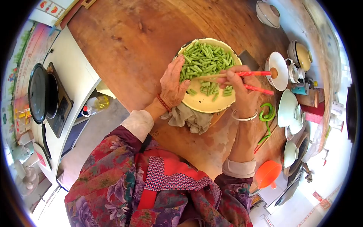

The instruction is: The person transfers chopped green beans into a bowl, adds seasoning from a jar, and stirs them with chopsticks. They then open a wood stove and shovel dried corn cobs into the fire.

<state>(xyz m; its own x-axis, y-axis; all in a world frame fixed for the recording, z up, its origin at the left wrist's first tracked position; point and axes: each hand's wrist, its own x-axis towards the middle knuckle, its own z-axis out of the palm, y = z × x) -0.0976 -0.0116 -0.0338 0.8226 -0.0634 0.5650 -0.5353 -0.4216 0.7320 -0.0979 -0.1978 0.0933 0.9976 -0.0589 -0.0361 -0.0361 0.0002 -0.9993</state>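
Observation:
A round cream basin (202, 104) with a dark-edged rim holds cut green bean pieces (206, 58), heaped mostly toward its far side. At its left rim rests my left hand (174, 81), fingers stretched along the edge, with a beaded bracelet on the wrist. My right hand (242, 87) is over the basin's right side, closed on a pair of red-handled chopsticks (259, 73); their pale ends reach in among the beans. Below the basin's near edge, a crumpled grey-brown cloth (191, 118) lies on the wooden table (128, 49).
Green curled strips (267, 113) lie right of my right wrist. Several bowls line the right side, including a white bowl (279, 64) and a pale green bowl (288, 108). An orange dipper (267, 174) is nearer me. Left: a pan lid (38, 92) and an oil bottle (97, 104).

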